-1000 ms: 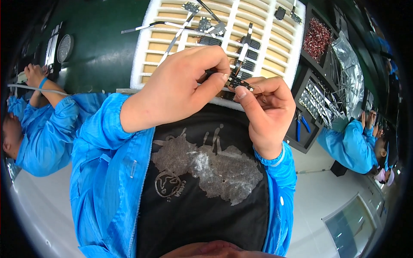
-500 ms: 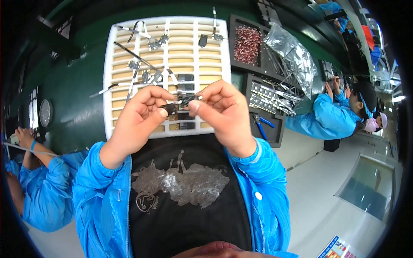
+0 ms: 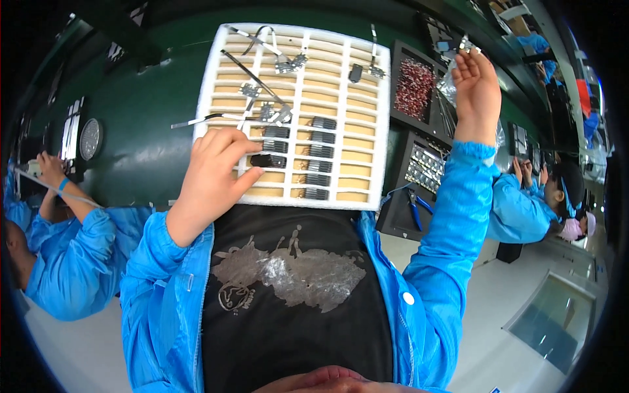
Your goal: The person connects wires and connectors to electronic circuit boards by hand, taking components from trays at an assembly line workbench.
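Note:
My left hand is over the lower left of a white foam tray with narrow slots. Its thumb and fingers close around a small black part lying in a slot. Far to the right, my right hand is raised with fingers loosely bent and apart from the tray. Just beyond its fingertips are small metallic pieces; whether they touch is unclear. More black parts fill slots in the middle column. Small boards with black-and-white flat cables lie across the tray's upper left.
Right of the foam tray, a dark bin holds many tiny red pieces. Below it are a tray of metal parts and blue-handled pliers. Clear plastic bags lie behind my right wrist. People in blue sleeves work on both sides.
My hands have parted from the piece they held together over the tray. My left hand has lowered to a slot with a black part; my right arm has swung far right.

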The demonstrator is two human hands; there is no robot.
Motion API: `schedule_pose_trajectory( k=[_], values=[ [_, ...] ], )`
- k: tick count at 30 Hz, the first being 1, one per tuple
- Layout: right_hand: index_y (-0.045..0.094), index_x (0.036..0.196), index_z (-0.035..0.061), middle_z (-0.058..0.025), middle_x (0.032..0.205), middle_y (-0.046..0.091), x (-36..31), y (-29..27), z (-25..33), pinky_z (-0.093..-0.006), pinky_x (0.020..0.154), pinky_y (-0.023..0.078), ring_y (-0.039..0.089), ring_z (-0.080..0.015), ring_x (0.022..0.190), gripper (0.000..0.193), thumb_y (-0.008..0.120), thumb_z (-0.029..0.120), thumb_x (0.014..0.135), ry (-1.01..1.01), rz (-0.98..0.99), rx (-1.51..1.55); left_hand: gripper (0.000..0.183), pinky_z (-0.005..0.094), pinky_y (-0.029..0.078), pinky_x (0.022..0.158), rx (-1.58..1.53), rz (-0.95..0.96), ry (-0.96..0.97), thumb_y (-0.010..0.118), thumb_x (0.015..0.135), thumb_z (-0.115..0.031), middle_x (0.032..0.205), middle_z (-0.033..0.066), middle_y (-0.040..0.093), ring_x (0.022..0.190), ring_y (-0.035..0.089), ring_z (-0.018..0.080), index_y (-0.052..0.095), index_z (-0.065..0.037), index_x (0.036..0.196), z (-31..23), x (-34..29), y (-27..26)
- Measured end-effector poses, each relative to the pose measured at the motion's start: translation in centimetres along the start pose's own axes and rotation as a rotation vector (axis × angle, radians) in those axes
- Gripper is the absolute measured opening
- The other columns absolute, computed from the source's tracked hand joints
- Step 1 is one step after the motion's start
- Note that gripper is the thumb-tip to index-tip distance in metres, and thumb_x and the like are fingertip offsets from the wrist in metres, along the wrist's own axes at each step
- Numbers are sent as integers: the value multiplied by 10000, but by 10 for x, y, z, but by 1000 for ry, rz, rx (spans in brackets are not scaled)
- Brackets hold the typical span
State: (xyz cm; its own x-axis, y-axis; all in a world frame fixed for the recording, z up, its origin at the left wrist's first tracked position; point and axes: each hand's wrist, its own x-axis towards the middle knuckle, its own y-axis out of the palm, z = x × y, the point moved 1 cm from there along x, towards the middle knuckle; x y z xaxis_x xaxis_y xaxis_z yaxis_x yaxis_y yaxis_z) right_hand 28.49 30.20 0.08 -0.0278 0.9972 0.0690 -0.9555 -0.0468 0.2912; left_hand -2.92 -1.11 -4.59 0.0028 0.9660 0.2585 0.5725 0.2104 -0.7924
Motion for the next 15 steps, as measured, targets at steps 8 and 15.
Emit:
schedule_pose_trajectory(
  k=[8, 15],
  values=[
    [644, 1123, 40, -125, 1085, 701, 145, -12, -53, -389, 824, 507, 670, -275, 970, 275, 609, 240, 938, 56, 7, -75, 266, 383, 400, 827, 44, 70, -56, 796, 673, -116, 899, 40, 578, 939, 550, 259, 668, -99, 906, -4, -2, 3],
    [631, 1222, 60, -123, 1044, 701, 256, -73, -95, -345, 757, 536, 677, -247, 942, 350, 651, 156, 886, -818, 148, -1769, 217, 391, 399, 798, 1, 114, -110, 775, 696, -101, 883, 40, 575, 906, 547, 274, 598, -95, 821, -7, 6, 4]
  ],
)
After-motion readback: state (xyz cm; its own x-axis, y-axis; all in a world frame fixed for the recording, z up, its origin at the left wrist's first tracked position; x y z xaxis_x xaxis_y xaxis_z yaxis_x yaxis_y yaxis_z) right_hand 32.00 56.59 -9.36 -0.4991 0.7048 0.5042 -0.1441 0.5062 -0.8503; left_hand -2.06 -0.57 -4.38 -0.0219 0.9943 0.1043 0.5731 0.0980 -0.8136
